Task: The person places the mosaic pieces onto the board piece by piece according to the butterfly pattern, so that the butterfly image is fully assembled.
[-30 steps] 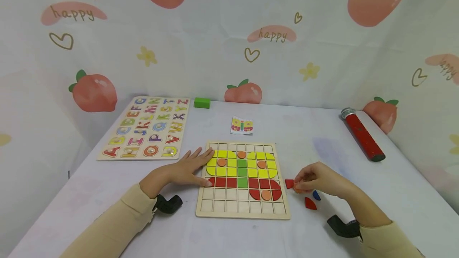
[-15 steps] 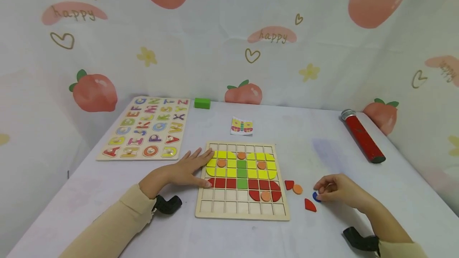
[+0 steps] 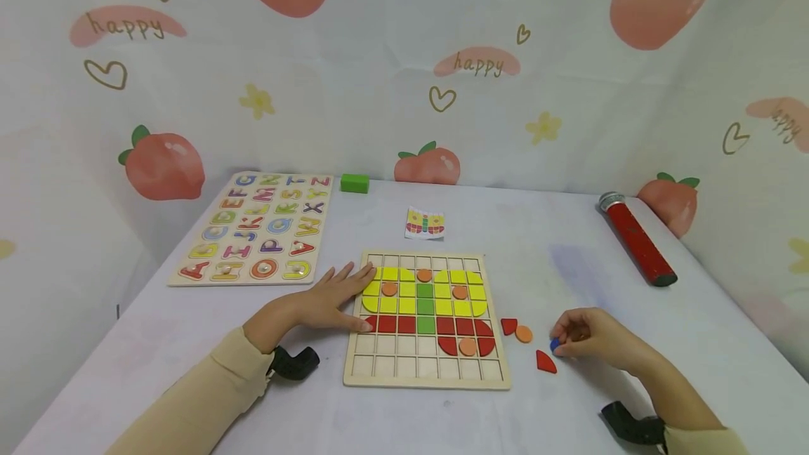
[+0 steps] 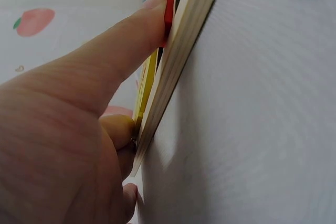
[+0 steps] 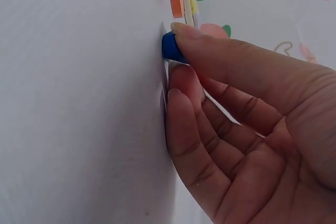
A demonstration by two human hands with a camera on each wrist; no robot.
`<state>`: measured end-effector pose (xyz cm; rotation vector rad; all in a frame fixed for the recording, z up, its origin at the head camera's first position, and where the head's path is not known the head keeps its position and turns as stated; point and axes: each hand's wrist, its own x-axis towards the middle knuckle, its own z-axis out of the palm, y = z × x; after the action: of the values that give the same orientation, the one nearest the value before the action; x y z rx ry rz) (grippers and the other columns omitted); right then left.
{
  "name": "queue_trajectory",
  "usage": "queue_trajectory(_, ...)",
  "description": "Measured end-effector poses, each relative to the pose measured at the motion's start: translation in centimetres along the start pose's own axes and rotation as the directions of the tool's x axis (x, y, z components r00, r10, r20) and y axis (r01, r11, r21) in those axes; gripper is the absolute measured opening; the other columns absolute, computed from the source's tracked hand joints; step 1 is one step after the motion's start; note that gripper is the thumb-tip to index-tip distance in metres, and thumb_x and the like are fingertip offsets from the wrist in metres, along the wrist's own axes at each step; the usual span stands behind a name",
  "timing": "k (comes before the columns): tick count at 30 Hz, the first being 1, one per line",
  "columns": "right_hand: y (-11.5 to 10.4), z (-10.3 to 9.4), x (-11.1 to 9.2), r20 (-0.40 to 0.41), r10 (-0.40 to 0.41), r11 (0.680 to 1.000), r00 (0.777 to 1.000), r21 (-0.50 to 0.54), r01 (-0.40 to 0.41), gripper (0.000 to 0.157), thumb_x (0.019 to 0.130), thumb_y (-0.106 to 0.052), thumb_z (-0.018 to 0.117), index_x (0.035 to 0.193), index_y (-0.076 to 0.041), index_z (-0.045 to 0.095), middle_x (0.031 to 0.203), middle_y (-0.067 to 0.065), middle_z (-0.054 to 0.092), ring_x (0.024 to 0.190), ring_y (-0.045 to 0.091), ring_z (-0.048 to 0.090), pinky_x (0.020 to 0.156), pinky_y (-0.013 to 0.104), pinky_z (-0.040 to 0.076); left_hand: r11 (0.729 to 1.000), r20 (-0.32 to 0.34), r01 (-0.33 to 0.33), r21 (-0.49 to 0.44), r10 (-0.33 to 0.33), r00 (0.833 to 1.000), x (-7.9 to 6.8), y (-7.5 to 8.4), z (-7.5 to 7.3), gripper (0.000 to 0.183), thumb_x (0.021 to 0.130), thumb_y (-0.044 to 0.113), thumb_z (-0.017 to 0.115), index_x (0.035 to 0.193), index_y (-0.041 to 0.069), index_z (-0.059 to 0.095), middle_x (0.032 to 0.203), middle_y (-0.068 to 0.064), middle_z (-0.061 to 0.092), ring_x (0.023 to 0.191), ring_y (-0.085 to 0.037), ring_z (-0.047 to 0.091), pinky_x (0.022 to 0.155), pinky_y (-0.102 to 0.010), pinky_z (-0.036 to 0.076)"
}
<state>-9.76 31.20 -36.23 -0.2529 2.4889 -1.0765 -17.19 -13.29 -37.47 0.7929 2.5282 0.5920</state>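
A square wooden grid board (image 3: 426,374) holds yellow, red, green and orange pieces in a butterfly-like pattern. My left hand (image 3: 325,300) rests on its left edge with the fingers spread. The thumb touches a red piece (image 4: 169,11) in the left wrist view. To the right of the board, my right hand (image 3: 590,332) pinches a small blue half-round piece (image 5: 171,46) between thumb and fingers, low at the tabletop. Near it lie an orange disc (image 3: 523,333) and two red quarter-round pieces, one by the board (image 3: 508,326) and one closer to me (image 3: 546,361).
A small picture card (image 3: 425,223) lies behind the board. An alphabet puzzle board (image 3: 255,230) is at the back left, with a green block (image 3: 354,183) beside it. A red microphone-shaped object (image 3: 638,241) lies at the right. A printed cloth hangs behind the table.
My right hand has left the orange disc and moved right to the blue piece, which it now pinches and has turned slightly. My left hand stays on the board.
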Motion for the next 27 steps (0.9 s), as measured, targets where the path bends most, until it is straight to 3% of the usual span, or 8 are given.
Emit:
queue_trajectory(12, -0.9, -0.2, 0.6, 0.055, -0.009, 1.0, 0.998, 0.018, 0.008, 0.021, 0.084, -0.015, 0.068, 0.092, 0.001, 0.058, 0.084, 0.007, 0.059, 0.073, 0.012, 0.055, 0.064, 0.019, 0.052, 1.0, -0.002, 0.012, -0.004, -0.012, 1.0, 0.0, 0.0, 0.0, 0.101, 0.077, 0.06, 0.064, 0.151, 0.018, 0.011, 0.159, 0.0, 0.006, 0.146, -0.03, -0.007, 0.116, -0.052, -0.007)
queue_trajectory(19, -2.9, 0.2, 1.4, 0.077, -0.028, 0.999, 0.997, 0.022, 0.026, 0.02, 0.084, -0.015, 0.067, 0.093, 0.001, 0.058, 0.087, 0.008, 0.056, 0.069, 0.015, 0.057, 0.059, 0.024, 0.053, 1.0, 0.011, 0.013, -0.016, -0.013, 1.0, 0.1, 0.0, 0.1, 0.101, 0.077, 0.06, 0.064, 0.151, 0.02, 0.01, 0.159, 0.002, 0.004, 0.146, -0.028, -0.008, 0.117, -0.051, -0.007)
queue_trajectory(27, -5.7, 1.5, 3.5, 0.077, -0.11, 0.994, 0.991, 0.014, 0.109, 0.019, 0.087, -0.014, 0.064, 0.097, 0.002, 0.06, 0.084, 0.007, 0.06, 0.068, 0.016, 0.057, 0.058, 0.024, 0.053, 1.0, 0.011, 0.022, -0.018, -0.022, 1.0, 0.1, 0.0, 0.2, 0.101, 0.077, 0.06, 0.064, 0.151, 0.021, 0.009, 0.159, 0.003, 0.004, 0.146, -0.027, -0.008, 0.117, -0.05, -0.007)
